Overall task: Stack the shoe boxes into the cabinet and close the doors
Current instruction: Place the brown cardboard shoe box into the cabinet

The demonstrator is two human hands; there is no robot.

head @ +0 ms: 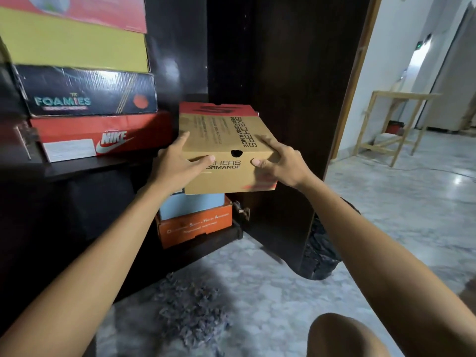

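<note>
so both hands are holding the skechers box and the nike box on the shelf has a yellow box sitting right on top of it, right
Not quite. The head view shows the black Foamies box lying directly on the red Nike box; the yellow box sits one level higher, on the Foamies box. The rest holds: the left hand and right hand both hold the Skechers box.

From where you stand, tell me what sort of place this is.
Probably a room in a home: a dark cabinet stacked with shoe boxes like the Nike box, marble floor, and a wooden table in the hallway.
</note>
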